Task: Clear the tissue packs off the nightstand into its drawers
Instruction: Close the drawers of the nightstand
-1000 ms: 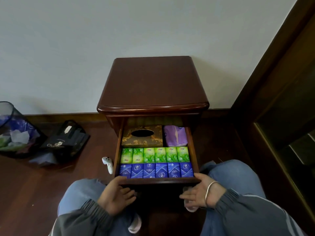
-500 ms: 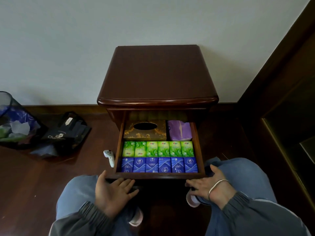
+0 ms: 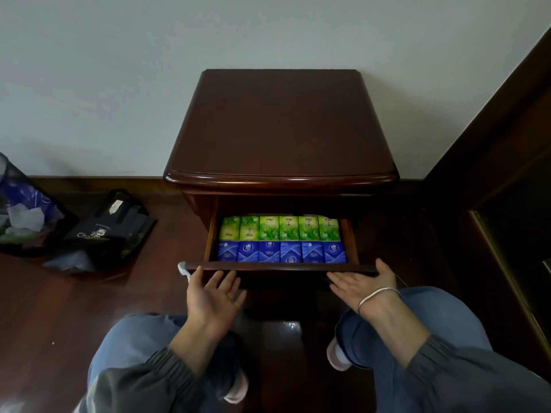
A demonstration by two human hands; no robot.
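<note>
Against the drawer (image 3: 280, 266) front, both the left hand (image 3: 212, 296) and right hand (image 3: 362, 286) lie flat with fingers spread; green packs (image 3: 280, 228) and blue packs (image 3: 281, 251) sit inside it in rows

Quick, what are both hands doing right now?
Left hand: open, holding nothing, fingers at the drawer front.
Right hand: open, holding nothing, same spot.

A single wide-angle head camera looks forward and steeply down from close above the person's knees, facing the wall, with the nightstand (image 3: 281, 126) centred and its open drawer (image 3: 281, 265) just below.
</note>
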